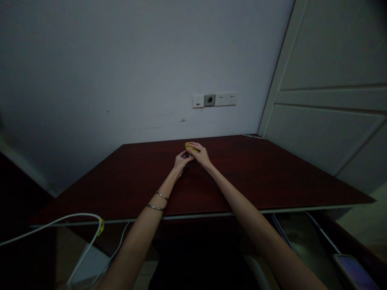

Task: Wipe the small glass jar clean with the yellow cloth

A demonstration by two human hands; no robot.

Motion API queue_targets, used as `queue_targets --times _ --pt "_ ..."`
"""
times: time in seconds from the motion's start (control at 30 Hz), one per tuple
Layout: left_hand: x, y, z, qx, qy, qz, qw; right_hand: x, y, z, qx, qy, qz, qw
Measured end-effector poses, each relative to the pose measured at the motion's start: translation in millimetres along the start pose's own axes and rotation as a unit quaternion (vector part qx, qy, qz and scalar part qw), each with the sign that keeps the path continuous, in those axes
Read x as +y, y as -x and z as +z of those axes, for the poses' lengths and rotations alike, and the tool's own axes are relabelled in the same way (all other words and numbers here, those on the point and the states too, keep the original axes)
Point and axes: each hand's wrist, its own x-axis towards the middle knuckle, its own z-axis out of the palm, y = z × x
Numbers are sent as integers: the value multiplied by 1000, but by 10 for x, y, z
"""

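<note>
Right hand (202, 155) grips yellow item (187, 145); left hand (180, 162) closed around dark shiny item (188, 154); best: left steady, right pressure light.

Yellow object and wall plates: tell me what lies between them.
In the head view, a strip of table beyond the yellow object, then wall up to the wall plates.

Tabletop (269, 177) open outside left hand (181, 162), right hand (202, 154) — wall (151, 72) blocks behind, door (320, 60) right, cable (81, 214) near-left.

Yellow item (187, 145) against a dark shiny piece (188, 154), between the hands (202, 156)
</note>
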Motion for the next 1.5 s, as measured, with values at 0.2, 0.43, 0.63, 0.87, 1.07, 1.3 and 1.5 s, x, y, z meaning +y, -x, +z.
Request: queue_targets --times 0.2,0.43,0.63,0.87,1.07,1.3,1.5 --pt "4 15 2 -11 30 -4 999 -100 81 -55 -36 -5 -60 998" --pt "35 53 12 -45 9 5 999 136 -57 -40 27 -47 46 998" --pt "45 59 16 -37 7 0 999 14 33 -106 -15 -18 -14 1000" --pt "71 68 -10 -70 6 15 997 -15 28 -124 -12 -18 -3 1000" --pt "65 87 -2 -72 -4 3 997 111 -1 -131 28 -72 94 993" --pt "78 42 -37 -68 55 0 996 -157 97 -86 -27 -17 -45 998" --pt "85 83 -12 -87 14 3 996 15 9 -139 31 -64 89 993"
